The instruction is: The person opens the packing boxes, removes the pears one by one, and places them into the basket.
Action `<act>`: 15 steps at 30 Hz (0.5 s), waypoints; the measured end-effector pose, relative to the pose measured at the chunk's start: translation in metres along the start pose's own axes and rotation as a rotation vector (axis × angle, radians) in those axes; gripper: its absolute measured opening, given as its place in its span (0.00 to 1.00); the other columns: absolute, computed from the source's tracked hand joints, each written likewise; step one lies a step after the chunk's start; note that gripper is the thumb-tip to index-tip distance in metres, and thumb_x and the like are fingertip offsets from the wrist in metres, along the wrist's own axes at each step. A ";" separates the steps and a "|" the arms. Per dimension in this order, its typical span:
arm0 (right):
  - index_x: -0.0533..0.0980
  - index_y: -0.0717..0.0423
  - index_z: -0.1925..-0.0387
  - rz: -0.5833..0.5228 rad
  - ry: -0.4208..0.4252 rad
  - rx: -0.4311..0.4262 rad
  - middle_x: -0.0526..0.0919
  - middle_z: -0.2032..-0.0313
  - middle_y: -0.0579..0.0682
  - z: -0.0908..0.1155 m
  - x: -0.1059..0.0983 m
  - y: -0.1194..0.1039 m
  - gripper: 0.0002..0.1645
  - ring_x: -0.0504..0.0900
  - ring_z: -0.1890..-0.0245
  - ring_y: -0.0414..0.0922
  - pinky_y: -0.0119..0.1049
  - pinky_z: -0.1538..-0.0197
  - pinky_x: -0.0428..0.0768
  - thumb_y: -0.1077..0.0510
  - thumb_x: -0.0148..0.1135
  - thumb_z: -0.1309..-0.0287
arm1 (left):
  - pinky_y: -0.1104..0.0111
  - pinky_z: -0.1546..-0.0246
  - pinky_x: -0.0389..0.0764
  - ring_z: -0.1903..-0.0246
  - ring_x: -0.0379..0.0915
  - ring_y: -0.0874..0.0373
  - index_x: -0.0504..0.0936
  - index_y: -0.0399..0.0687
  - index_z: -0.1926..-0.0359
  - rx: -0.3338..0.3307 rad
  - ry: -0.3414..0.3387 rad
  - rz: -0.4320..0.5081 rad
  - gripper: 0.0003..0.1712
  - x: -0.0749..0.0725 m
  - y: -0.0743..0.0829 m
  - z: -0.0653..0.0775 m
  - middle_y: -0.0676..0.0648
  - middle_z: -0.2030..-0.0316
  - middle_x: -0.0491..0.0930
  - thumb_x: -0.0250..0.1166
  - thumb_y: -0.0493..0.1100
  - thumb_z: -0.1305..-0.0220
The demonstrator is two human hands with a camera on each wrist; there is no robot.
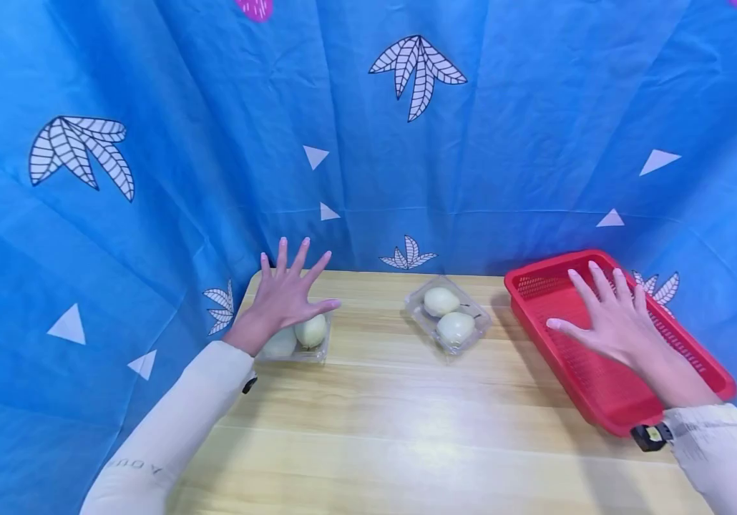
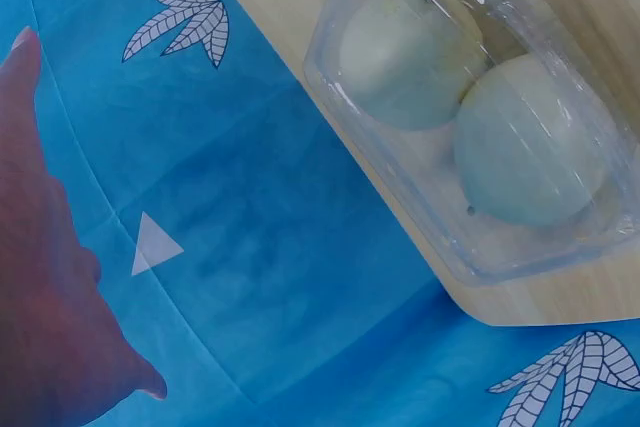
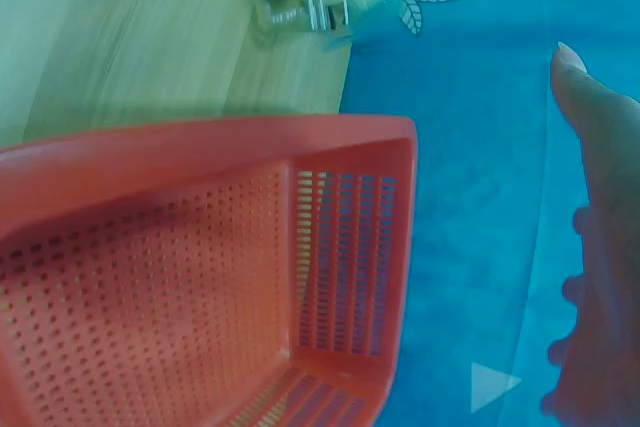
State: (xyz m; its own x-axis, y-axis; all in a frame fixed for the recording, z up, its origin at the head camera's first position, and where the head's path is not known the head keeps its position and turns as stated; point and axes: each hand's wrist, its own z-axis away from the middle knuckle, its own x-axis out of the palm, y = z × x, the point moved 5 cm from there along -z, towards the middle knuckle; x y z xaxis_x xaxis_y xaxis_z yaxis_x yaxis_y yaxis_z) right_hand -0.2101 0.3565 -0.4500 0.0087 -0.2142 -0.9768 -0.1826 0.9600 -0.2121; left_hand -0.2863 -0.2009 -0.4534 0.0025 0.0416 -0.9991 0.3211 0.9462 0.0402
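Note:
My left hand [image 1: 283, 295] is spread with straight fingers above a clear plastic box [image 1: 318, 353] at the table's back left, partly hiding it. Inside that box sit two pale pears [image 2: 535, 142]. On the right, my right hand [image 1: 620, 322] hovers with fingers apart over a red plastic basket [image 1: 552, 357] with perforated walls. Nothing is held by either hand. Between them, toward the back, a second clear box [image 1: 429, 330] contains two pale green-yellow pears [image 1: 456, 327] with dark stems.
The light wooden table [image 1: 394, 422] carries both boxes and the basket. A blue curtain [image 1: 504, 157] with white leaf and triangle prints hangs right behind the table and along its sides. The basket stands near the table's right edge.

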 end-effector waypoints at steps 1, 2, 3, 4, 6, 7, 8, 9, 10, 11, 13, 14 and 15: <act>0.41 0.48 0.16 -0.002 -0.005 -0.001 0.39 0.18 0.68 -0.001 0.001 -0.001 0.65 0.33 0.21 0.76 0.83 0.29 0.32 0.25 0.60 0.40 | 0.23 0.29 0.27 0.20 0.11 0.32 0.38 0.78 0.18 0.000 -0.002 0.002 0.58 0.000 0.002 -0.002 0.47 0.16 0.26 0.42 0.90 0.44; 0.41 0.48 0.16 -0.002 -0.008 -0.003 0.39 0.18 0.68 -0.002 0.002 -0.002 0.65 0.34 0.21 0.76 0.83 0.29 0.33 0.25 0.60 0.40 | 0.24 0.29 0.26 0.20 0.11 0.32 0.38 0.78 0.18 0.000 -0.004 0.006 0.58 0.000 0.003 -0.003 0.47 0.16 0.26 0.42 0.90 0.44; 0.41 0.49 0.16 -0.003 -0.010 -0.004 0.39 0.18 0.68 -0.002 0.002 -0.003 0.65 0.34 0.21 0.76 0.83 0.29 0.34 0.25 0.60 0.40 | 0.24 0.28 0.26 0.20 0.10 0.33 0.38 0.79 0.18 -0.003 -0.006 0.008 0.58 0.001 0.004 -0.004 0.48 0.16 0.26 0.42 0.91 0.44; 0.41 0.49 0.16 -0.002 -0.011 -0.006 0.40 0.18 0.69 -0.003 0.003 -0.003 0.65 0.34 0.21 0.76 0.82 0.29 0.35 0.25 0.60 0.40 | 0.24 0.28 0.27 0.20 0.10 0.33 0.38 0.78 0.18 -0.003 -0.007 0.008 0.58 0.001 0.005 -0.005 0.48 0.16 0.26 0.41 0.91 0.44; 0.42 0.49 0.16 0.004 -0.010 -0.012 0.41 0.19 0.69 -0.005 0.004 -0.005 0.65 0.36 0.21 0.77 0.82 0.28 0.37 0.25 0.60 0.40 | 0.25 0.28 0.27 0.20 0.10 0.33 0.38 0.79 0.18 -0.005 -0.009 0.011 0.58 0.002 0.007 -0.007 0.48 0.16 0.26 0.42 0.90 0.44; 0.43 0.50 0.16 0.009 -0.006 -0.016 0.42 0.19 0.69 -0.005 0.005 -0.006 0.65 0.37 0.21 0.77 0.82 0.28 0.38 0.25 0.60 0.40 | 0.24 0.28 0.27 0.20 0.10 0.33 0.38 0.78 0.18 -0.003 -0.010 0.011 0.58 0.002 0.007 -0.008 0.48 0.16 0.26 0.42 0.90 0.44; 0.44 0.50 0.17 0.012 -0.002 -0.021 0.42 0.19 0.69 -0.006 0.005 -0.006 0.65 0.38 0.21 0.77 0.82 0.28 0.39 0.25 0.60 0.41 | 0.25 0.27 0.27 0.20 0.10 0.33 0.38 0.79 0.18 -0.006 -0.012 0.015 0.58 0.003 0.008 -0.009 0.49 0.16 0.26 0.43 0.90 0.43; 0.44 0.51 0.17 0.013 0.001 -0.023 0.43 0.19 0.69 -0.007 0.005 -0.007 0.65 0.38 0.21 0.77 0.81 0.28 0.40 0.25 0.61 0.41 | 0.25 0.28 0.26 0.20 0.10 0.33 0.38 0.78 0.18 -0.004 -0.014 0.019 0.57 0.003 0.008 -0.010 0.48 0.16 0.26 0.44 0.89 0.43; 0.44 0.51 0.17 0.014 0.003 -0.025 0.44 0.19 0.69 -0.007 0.006 -0.007 0.65 0.39 0.21 0.77 0.81 0.28 0.40 0.25 0.61 0.41 | 0.25 0.28 0.26 0.20 0.11 0.33 0.38 0.78 0.18 -0.002 -0.014 0.023 0.57 0.004 0.009 -0.010 0.48 0.16 0.26 0.44 0.88 0.42; 0.44 0.51 0.17 0.013 0.004 -0.027 0.44 0.19 0.69 -0.007 0.006 -0.008 0.65 0.40 0.21 0.77 0.81 0.27 0.41 0.26 0.61 0.41 | 0.25 0.28 0.25 0.20 0.10 0.33 0.38 0.78 0.18 -0.003 -0.017 0.030 0.57 0.005 0.009 -0.011 0.48 0.16 0.26 0.45 0.88 0.42; 0.44 0.51 0.17 0.011 0.008 -0.029 0.45 0.19 0.69 -0.008 0.008 -0.009 0.65 0.41 0.21 0.76 0.80 0.27 0.42 0.26 0.62 0.41 | 0.24 0.28 0.26 0.20 0.11 0.33 0.39 0.78 0.18 -0.001 -0.019 0.037 0.57 0.006 0.011 -0.012 0.48 0.16 0.27 0.45 0.88 0.42; 0.44 0.51 0.17 0.008 0.008 -0.029 0.45 0.19 0.69 -0.008 0.008 -0.010 0.65 0.42 0.22 0.76 0.80 0.27 0.42 0.25 0.62 0.41 | 0.24 0.28 0.26 0.20 0.11 0.33 0.39 0.77 0.18 0.002 -0.019 0.038 0.57 0.007 0.012 -0.013 0.48 0.16 0.27 0.44 0.89 0.42; 0.44 0.51 0.17 0.006 0.008 -0.030 0.46 0.20 0.69 -0.008 0.009 -0.010 0.65 0.43 0.22 0.76 0.80 0.27 0.43 0.25 0.61 0.41 | 0.24 0.28 0.27 0.20 0.12 0.33 0.38 0.77 0.18 0.004 -0.019 0.034 0.58 0.008 0.013 -0.013 0.48 0.16 0.28 0.43 0.89 0.42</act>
State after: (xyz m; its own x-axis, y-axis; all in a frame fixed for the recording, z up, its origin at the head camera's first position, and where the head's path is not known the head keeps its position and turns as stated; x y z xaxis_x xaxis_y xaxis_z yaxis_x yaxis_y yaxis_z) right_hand -0.2159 0.3430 -0.4568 -0.0003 -0.2099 -0.9777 -0.2120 0.9555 -0.2051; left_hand -0.2948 -0.1842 -0.4606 0.0313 0.0677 -0.9972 0.3248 0.9429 0.0742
